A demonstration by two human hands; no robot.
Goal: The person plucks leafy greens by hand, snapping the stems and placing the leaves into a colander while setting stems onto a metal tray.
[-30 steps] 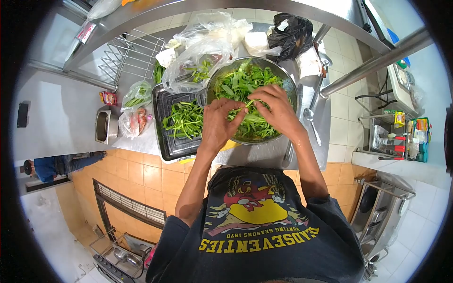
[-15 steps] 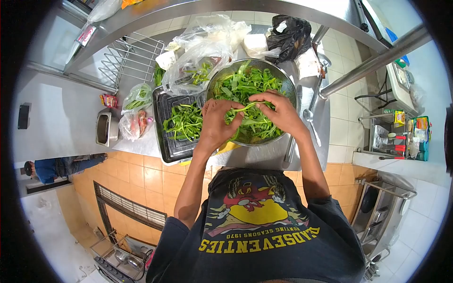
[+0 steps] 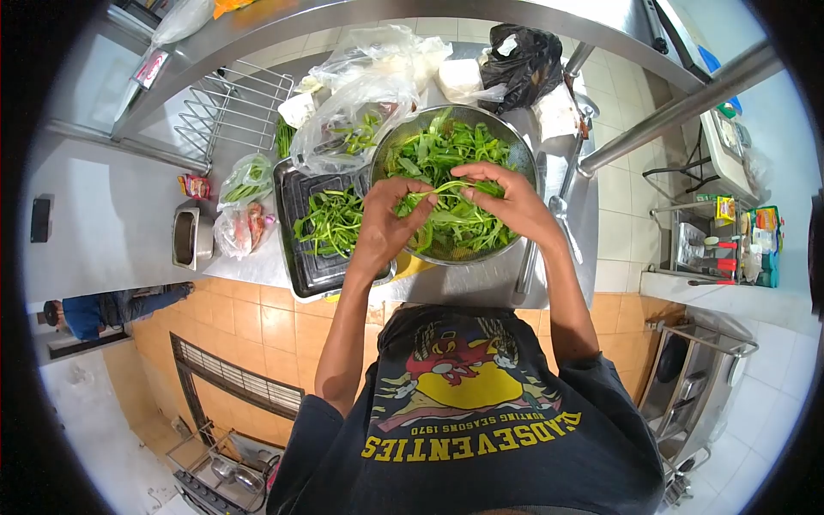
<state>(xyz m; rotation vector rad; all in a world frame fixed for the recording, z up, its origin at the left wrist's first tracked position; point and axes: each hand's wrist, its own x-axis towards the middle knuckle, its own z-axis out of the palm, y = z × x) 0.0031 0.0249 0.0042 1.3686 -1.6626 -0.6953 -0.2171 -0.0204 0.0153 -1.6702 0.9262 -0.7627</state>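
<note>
Both hands are over a metal colander (image 3: 530,176) filled with cut leafy greens (image 3: 463,146). My left hand (image 3: 388,219) pinches one end of a green stem (image 3: 447,187) between thumb and fingers. On the right, my right hand (image 3: 506,199) grips the leafy part of the same stem, so it spans the short gap between the hands. A black tray (image 3: 300,273) beside the colander holds a pile of stems and leaves (image 3: 330,223). Clear plastic bags (image 3: 343,107) with more greens in them lie behind the tray.
A black plastic bag (image 3: 524,64) and a white block (image 3: 461,79) stand at the back. A spoon (image 3: 562,215) rests on the right, a metal container (image 3: 190,236) on the left. An overhead steel shelf (image 3: 412,10) crosses above. Another person (image 3: 94,316) is far left.
My hands have drawn slightly closer together, with the stem still held between them. The colander and tray look unmoved apart from a small camera shift.
</note>
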